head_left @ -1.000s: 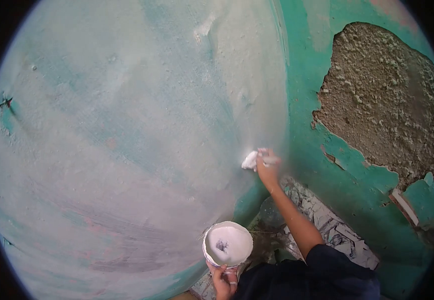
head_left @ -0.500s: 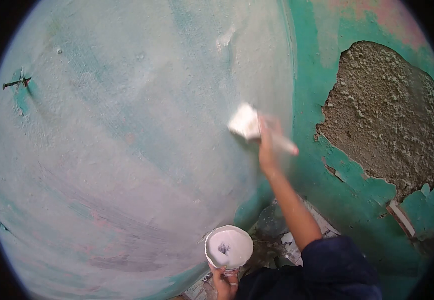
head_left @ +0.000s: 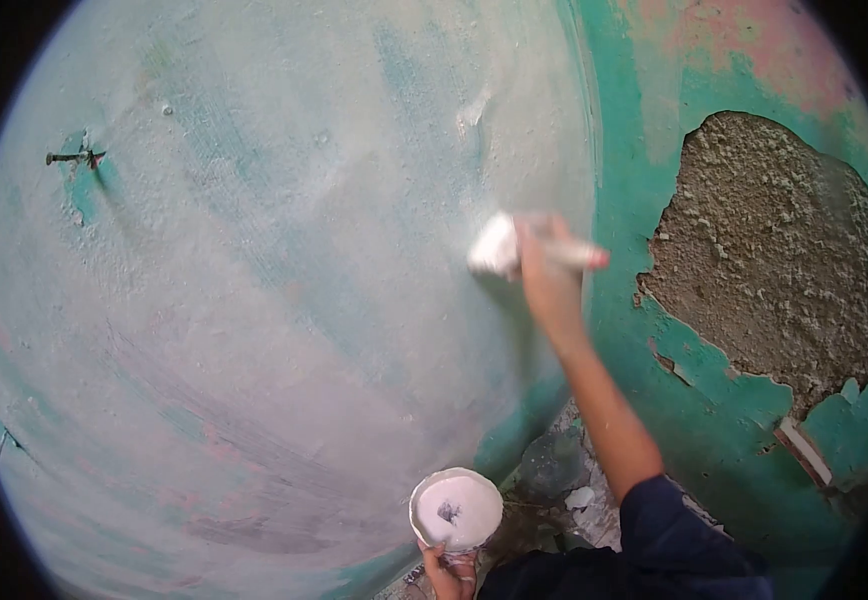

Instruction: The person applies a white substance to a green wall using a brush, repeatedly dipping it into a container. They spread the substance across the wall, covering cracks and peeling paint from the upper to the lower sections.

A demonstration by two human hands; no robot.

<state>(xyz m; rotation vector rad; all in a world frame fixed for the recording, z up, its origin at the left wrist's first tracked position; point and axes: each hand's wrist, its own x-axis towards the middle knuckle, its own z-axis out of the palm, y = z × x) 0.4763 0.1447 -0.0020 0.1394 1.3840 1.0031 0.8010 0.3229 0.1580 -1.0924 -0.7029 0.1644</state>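
Observation:
My right hand [head_left: 548,270] is closed round the handle of a wide paintbrush [head_left: 495,245], blurred by motion. White bristles meet the whitish-painted wall [head_left: 354,300], and the red-tipped handle end points right. Low in the view, my left hand [head_left: 448,574] grips a small round tub [head_left: 456,510] from beneath. Pale, white-pink paint fills it, with a dark patch in the middle. Blue-green streaks show through the wall's thin coat.
To the right, a green wall [head_left: 624,330] has a large patch of bare rough plaster [head_left: 769,240]. A nail [head_left: 74,158] sticks out of the painted wall at upper left. Rubble and flakes [head_left: 582,498] lie on the floor below.
The brush and my right hand have shifted slightly right and down, the handle now more level. The view has moved a little, so the wall marks and tub sit slightly lower.

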